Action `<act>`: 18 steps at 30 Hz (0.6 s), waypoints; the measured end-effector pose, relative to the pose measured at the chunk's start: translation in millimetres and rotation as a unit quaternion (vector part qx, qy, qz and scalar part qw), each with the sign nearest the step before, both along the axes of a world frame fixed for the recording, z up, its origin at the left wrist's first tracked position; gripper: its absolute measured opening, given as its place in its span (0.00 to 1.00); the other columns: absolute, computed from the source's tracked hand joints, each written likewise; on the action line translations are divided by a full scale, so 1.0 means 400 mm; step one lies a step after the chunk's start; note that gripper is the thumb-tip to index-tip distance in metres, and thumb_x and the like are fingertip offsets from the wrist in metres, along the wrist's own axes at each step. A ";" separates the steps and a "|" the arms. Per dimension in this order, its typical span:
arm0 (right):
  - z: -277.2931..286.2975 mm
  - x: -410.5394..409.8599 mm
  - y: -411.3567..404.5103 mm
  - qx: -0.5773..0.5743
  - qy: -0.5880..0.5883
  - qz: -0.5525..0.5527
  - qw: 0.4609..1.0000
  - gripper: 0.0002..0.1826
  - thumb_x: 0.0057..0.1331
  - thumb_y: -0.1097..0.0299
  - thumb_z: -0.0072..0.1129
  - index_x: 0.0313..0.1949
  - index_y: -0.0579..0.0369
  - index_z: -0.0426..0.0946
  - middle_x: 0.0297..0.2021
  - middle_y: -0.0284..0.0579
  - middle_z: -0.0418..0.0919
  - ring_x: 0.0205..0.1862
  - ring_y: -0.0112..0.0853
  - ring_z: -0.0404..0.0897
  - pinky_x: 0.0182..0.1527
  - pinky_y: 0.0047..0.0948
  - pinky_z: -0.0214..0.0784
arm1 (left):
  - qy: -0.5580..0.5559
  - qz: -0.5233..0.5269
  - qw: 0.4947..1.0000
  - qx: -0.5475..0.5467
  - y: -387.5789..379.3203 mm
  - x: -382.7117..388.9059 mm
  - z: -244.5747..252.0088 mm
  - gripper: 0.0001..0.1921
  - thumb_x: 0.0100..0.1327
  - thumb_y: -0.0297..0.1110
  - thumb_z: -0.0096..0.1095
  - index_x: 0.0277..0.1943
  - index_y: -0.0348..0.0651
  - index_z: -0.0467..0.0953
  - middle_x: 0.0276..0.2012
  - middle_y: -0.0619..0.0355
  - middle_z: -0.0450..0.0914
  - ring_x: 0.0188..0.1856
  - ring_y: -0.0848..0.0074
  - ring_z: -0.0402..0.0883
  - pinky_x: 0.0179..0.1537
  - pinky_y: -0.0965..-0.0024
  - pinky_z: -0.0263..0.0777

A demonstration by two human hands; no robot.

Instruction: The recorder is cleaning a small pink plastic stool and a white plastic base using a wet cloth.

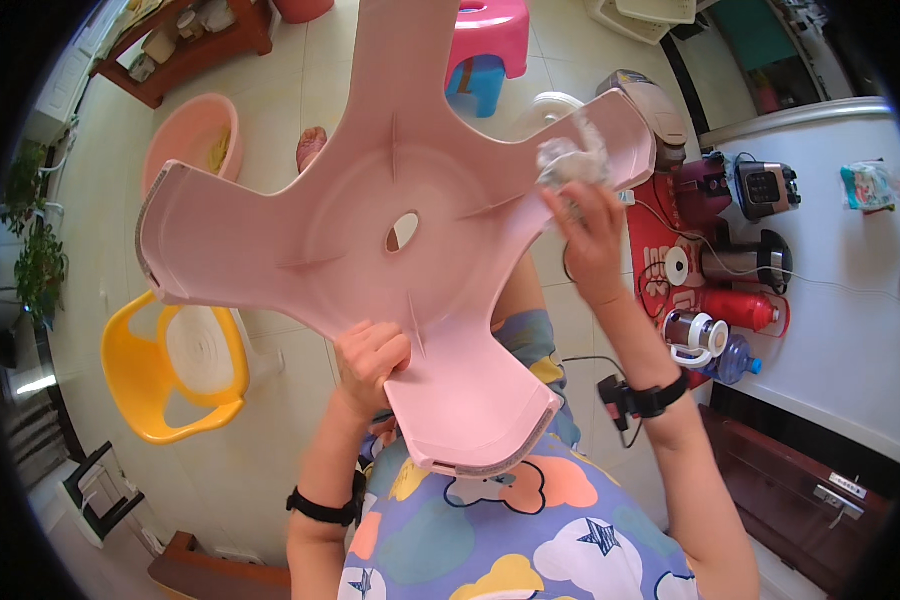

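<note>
A pink plastic stool [450, 397] is turned so that its underside faces me, its four legs spread out and an oval hole in the seat's middle. My left hand [373, 364] grips its edge beside the leg nearest my body, the fingers curled over the rim. On the right, my right hand [589, 232] has a crumpled whitish cloth [574, 161] at its fingertips, against the inner side of the right leg. The cloth and fingers are slightly blurred.
A yellow child's chair [131, 375] and a pink basin [187, 135] stand on the tiled floor at left. Pink and blue stools [480, 86] are beyond. At right are a red thermos [742, 309], a glass kettle [694, 337], a water bottle [735, 360] and cables.
</note>
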State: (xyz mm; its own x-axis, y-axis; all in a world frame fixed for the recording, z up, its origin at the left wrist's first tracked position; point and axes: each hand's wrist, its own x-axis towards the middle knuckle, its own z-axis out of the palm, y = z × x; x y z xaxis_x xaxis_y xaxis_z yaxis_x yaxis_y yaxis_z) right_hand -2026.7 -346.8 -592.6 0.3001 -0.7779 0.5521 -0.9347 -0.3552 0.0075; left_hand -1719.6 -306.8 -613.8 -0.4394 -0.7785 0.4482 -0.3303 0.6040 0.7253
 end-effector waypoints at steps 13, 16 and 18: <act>0.133 0.119 0.056 0.232 -0.504 0.013 0.832 0.23 0.56 0.86 0.54 0.50 0.55 0.81 0.45 0.43 0.73 0.51 0.37 0.73 0.52 0.30 0.67 | 0.038 0.031 0.998 0.039 -0.011 0.021 -0.009 0.26 0.54 0.55 0.54 0.16 0.45 0.55 0.14 0.59 0.55 0.15 0.69 0.56 0.21 0.68 0.47; 0.017 0.032 0.025 0.034 -0.119 0.023 0.992 0.20 0.58 0.84 0.55 0.50 0.55 0.80 0.44 0.41 0.72 0.49 0.35 0.73 0.51 0.31 0.69 | 0.037 0.027 0.998 0.044 -0.019 -0.002 -0.002 0.28 0.58 0.59 0.51 0.16 0.45 0.55 0.14 0.60 0.56 0.15 0.69 0.55 0.21 0.69 0.46; -0.040 0.091 0.080 0.096 -0.210 0.005 0.973 0.19 0.59 0.83 0.57 0.50 0.55 0.80 0.43 0.40 0.72 0.48 0.35 0.74 0.52 0.31 0.69 | 0.046 0.016 0.998 0.047 -0.018 0.000 -0.013 0.29 0.60 0.60 0.48 0.16 0.44 0.56 0.14 0.60 0.56 0.15 0.69 0.55 0.22 0.68 0.46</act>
State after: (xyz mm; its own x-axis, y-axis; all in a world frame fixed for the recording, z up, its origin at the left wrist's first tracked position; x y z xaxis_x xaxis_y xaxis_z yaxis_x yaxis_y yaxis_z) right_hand -1990.3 -314.9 -608.6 0.0868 -0.8768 0.4730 -0.8381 -0.3209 -0.4411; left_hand -1719.5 -313.9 -619.2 -0.3729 -0.8325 0.4098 -0.2775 0.5215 0.8069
